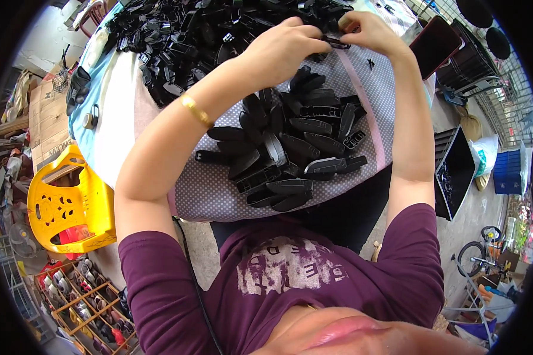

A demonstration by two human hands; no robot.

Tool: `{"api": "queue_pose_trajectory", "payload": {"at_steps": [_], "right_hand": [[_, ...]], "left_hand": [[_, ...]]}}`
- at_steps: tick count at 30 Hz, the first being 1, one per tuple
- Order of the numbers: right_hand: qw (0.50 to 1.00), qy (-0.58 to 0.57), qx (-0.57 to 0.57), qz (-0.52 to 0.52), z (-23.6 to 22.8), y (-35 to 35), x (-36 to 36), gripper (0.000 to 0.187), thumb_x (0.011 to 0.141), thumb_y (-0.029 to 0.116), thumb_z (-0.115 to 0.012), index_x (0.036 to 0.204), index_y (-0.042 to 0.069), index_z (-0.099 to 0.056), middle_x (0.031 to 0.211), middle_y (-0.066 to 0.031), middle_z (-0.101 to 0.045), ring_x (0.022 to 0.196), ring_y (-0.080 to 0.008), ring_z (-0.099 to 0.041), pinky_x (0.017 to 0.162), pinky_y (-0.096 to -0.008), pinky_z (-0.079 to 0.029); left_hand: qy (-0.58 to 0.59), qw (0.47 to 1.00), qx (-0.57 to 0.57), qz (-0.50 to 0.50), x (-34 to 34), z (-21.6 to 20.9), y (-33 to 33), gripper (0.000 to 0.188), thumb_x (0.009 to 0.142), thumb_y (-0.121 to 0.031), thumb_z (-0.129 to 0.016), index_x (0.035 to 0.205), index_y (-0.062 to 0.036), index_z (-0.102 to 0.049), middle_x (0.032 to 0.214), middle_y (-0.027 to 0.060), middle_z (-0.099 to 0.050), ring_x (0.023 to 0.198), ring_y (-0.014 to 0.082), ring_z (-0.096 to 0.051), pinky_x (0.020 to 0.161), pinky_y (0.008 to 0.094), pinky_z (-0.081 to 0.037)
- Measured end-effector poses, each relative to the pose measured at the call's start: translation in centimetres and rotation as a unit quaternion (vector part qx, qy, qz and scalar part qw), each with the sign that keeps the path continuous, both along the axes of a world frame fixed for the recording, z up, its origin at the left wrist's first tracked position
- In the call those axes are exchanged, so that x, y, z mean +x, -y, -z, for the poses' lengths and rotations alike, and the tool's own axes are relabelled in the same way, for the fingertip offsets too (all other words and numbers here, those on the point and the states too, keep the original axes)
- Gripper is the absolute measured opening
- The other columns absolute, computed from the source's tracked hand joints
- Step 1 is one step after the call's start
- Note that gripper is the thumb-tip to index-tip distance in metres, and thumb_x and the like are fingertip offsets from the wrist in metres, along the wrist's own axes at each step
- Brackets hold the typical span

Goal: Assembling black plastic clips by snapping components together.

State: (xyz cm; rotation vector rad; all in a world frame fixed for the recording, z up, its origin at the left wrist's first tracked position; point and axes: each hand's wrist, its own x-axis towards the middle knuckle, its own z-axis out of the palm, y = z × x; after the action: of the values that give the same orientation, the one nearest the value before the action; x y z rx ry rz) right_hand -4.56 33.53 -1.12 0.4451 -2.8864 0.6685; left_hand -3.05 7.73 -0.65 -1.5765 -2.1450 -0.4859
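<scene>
i have both hands up at the far side of the table (361,89), meeting over one small black plastic piece (336,42). my left hand (284,44) comes in from the left, knuckles up, fingers curled down so their tips close on the piece's left end. my right hand (370,32) comes from the right, thumb and forefinger pinched on its right end. so the piece lies between the two hands, its long axis running roughly left to right, just above the dotted cloth (219,189). neither hand is nearer; both touch it, though how tightly my left fingers grip i cannot tell, since the back of the hand hides them.

behind the hands, further from me, lies the big loose heap of black parts (177,41). nearer my body, well apart from the hands, sits a second pile of longer black plastic shells (290,148), lying in overlapping rows. a gold bracelet (195,110) sits on my left forearm. a dark red phone (435,44) lies just beside my right wrist.
</scene>
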Motion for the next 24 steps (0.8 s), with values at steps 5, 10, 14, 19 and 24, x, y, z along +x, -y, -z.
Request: {"api": "queue_pose_trajectory", "payload": {"at_steps": [5,10,14,19,24], "right_hand": [[0.996,0.051,0.075,-0.018,-0.8,3.5,1.2,0.024,0.065,0.015,-0.066,0.084,0.0,-0.065,0.076,-0.0137,-0.064,0.072,-0.0263,-0.062,0.07,-0.0326,-0.05],[0.995,0.043,0.085,-0.009,-0.6,3.4,1.3,0.025,0.066,0.013,-0.067,0.088,0.001,-0.065,0.075,-0.0124,-0.063,0.069,-0.023,-0.061,0.066,-0.0316,-0.049],[0.996,0.08,0.033,0.003,-2.2,2.2,1.7,0.03,0.074,0.014,-0.068,0.099,0.0,-0.062,0.074,-0.0078,-0.063,0.064,-0.0136,-0.06,0.059,-0.0259,-0.049],[0.909,0.117,-0.399,-0.035,-6.0,6.1,5.3,0.024,0.082,0.007,-0.064,0.105,0.004,-0.058,0.084,-0.0075,-0.064,0.07,-0.0164,-0.065,0.061,-0.0269,-0.055],[0.772,0.155,-0.613,-0.063,-3.6,10.7,3.7,0.017,0.083,0.01,-0.065,0.098,0.004,-0.059,0.08,-0.0073,-0.064,0.067,-0.0155,-0.064,0.06,-0.0258,-0.054]], "left_hand": [[-0.022,0.981,-0.191,-0.016,-1.3,-0.5,-2.0,0.029,0.078,-0.002,-0.061,0.106,-0.0091,-0.064,0.109,0.0035,-0.06,0.1,0.0214,-0.053,0.089,0.0308,-0.047],[0.004,0.996,-0.086,-0.006,-1.1,1.1,-1.8,0.03,0.078,-0.005,-0.063,0.107,-0.009,-0.063,0.104,0.0063,-0.061,0.099,0.0236,-0.055,0.089,0.0323,-0.047],[0.027,0.999,0.039,0.008,-1.0,1.3,-0.3,0.036,0.075,0.003,-0.062,0.11,-0.0081,-0.062,0.104,0.01,-0.059,0.092,0.0278,-0.058,0.084,0.0331,-0.049],[0.357,0.893,0.269,-0.056,0.4,-1.2,1.7,0.037,0.082,0.006,-0.055,0.118,-0.0019,-0.056,0.101,0.0073,-0.061,0.09,0.0142,-0.059,0.081,0.0245,-0.048],[0.64,0.672,0.363,0.08,-0.2,-0.5,4.8,0.054,0.08,0.011,-0.054,0.131,-0.001,-0.043,0.102,0.0074,-0.059,0.089,0.0141,-0.058,0.081,0.0265,-0.049]]}}
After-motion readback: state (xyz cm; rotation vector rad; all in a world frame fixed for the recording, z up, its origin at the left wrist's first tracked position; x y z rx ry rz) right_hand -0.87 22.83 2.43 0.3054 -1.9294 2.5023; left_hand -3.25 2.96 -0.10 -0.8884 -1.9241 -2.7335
